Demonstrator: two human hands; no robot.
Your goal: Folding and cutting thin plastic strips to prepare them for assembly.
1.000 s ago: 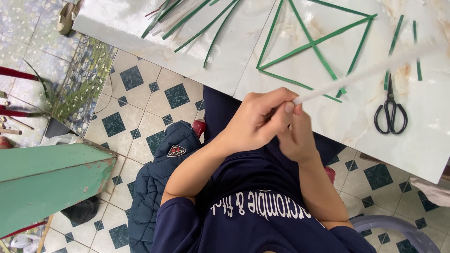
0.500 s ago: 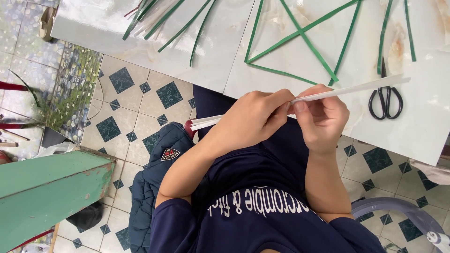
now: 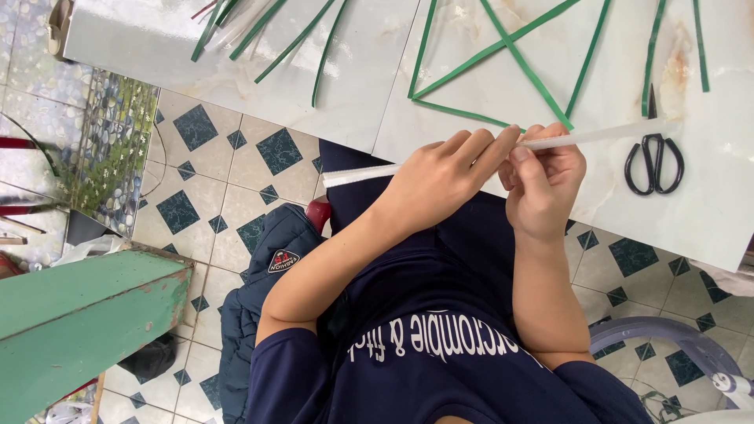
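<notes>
A long, thin white strip (image 3: pixel 597 135), stiff and nearly straight, runs crosswise above the person's lap, its right part lying over the edge of the surface (image 3: pixel 353 86). Both hands grip it near the middle: the left hand (image 3: pixel 440 179) is closed on it with fingers pinching from above, and the right hand (image 3: pixel 542 184) is curled around it just beside the left, thumb pressed to the strip. The left end juts out past the left hand over dark clothing.

One white strip is in hand. One pair of black scissors (image 3: pixel 653 157) lies on the surface, just right of the right hand, under the strip's far end. Green strips (image 3: pixel 503 47) lie on the surface, several crossing into a triangle-like figure; their exact count cannot be told, as some run out of view.

The surface is glossy pale marble-like slab. Below is a tiled floor (image 3: pixel 212 180) of white and dark-blue diamonds, with a navy jacket (image 3: pixel 259 275) on it and a green painted bench (image 3: pixel 78 314) at left.
</notes>
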